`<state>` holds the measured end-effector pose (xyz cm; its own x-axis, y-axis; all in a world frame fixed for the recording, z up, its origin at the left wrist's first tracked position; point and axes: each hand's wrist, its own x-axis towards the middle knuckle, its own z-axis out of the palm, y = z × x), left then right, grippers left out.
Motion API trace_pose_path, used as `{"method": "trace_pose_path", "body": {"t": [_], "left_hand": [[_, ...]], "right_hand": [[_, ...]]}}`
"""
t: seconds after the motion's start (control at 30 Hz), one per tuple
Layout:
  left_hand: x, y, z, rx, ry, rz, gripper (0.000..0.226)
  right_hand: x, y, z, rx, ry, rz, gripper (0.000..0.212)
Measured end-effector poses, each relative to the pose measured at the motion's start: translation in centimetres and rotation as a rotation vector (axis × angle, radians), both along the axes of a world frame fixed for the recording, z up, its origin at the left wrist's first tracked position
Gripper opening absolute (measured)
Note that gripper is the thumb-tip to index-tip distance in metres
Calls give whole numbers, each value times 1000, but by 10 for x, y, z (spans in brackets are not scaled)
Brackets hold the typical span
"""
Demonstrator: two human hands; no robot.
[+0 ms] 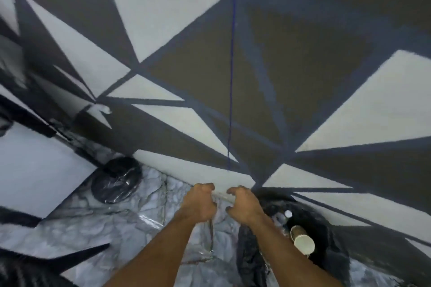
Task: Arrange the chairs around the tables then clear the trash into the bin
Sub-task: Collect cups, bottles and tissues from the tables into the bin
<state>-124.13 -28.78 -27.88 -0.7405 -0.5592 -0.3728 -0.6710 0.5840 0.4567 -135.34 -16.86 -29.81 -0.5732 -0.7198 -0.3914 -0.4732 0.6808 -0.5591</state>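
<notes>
Head view, blurred. Both forearms reach forward and down toward the foot of a wall (303, 58) painted in grey, white and dark triangles.

Left hand (199, 202): fingers curled and pressed together, closed on one end of a thin, pale, translucent item (220, 197). It is probably a piece of plastic wrap or film, but it is too blurred to name further. Right hand (243, 204): fingers curled the same way, gripping the other end. The item spans the short gap between the two fists. Judgement: it is being pulled taut or crumpled so it packs small before disposal.

Bin (326, 247), lined with a black bag, stands on the marble-pattern floor (121, 228) against the wall, just right of and below the right hand. Inside it are a paper cup (302, 239) lying on its side and a small white-capped bottle (285, 215). So the trash step is under way, with the held item not yet over the opening.

A second black-bagged round container (116, 180) sits left, near the wall base and well apart from the hands.

No chairs or tables identifiable; their arrangement cannot be checked.
</notes>
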Motion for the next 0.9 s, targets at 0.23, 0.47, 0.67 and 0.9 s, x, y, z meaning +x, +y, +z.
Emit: {"method": "trace_pose_path", "body": {"t": [0.23,0.47,0.67,0.9], "left_hand": [[155,-81,45,-181,102,252,34],[354,-131,107,-386,325,623,23],[533,-106,99,-434,291,1057,33],[695,-23,74,-388,123,1518,34]], "right_hand": [[137,-126,71,-153,45,329,43],[317,-224,138,-421,61,618,29],[497,-258,139,-462,-21,1008,37],[676,-249,103,-343,-124,1473,45]]}}
